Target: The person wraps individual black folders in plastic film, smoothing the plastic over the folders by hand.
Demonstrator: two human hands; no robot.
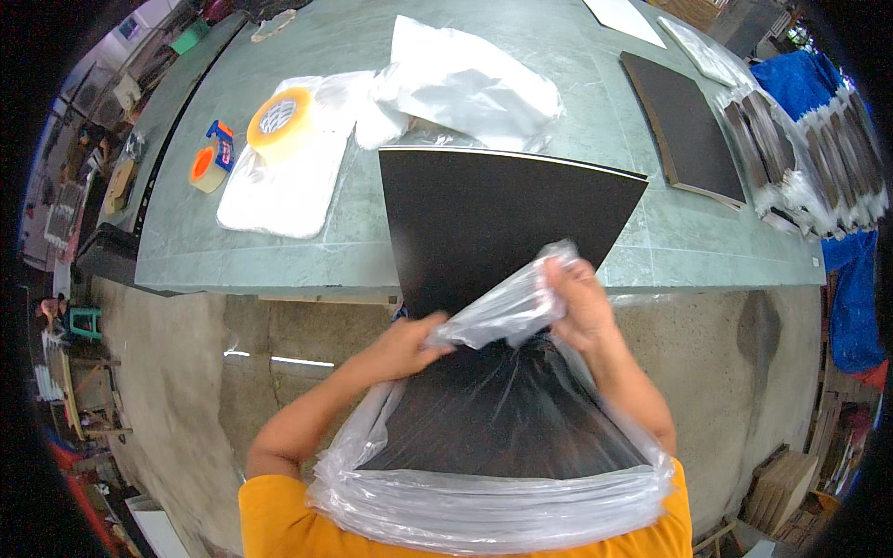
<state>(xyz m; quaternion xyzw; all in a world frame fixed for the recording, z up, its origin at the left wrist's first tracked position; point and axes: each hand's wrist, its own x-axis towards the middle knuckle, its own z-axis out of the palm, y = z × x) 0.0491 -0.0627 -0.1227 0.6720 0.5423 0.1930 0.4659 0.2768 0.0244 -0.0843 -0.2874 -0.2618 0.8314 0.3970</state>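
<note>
A large flat black board (pixel 502 209) leans from the table edge down toward my body. Its near half sits inside a clear plastic bag (pixel 502 507), which is bunched in folds at the end by my orange shirt. My left hand (pixel 407 346) is closed on the bag's gathered edge at the board's left side. On the right, my right hand (pixel 579 302) pinches the same edge, pulled up into a twisted fold above the board. The fingers of both hands are slightly blurred.
On the table (pixel 353 265) lie white plastic bags (pixel 465 79), a wide tape roll (pixel 279 121) and a tape dispenser (pixel 214 158). At the right are a dark board stack (pixel 684 126) and several wrapped dark panels (pixel 828 158). A green stool (pixel 86 322) stands far left.
</note>
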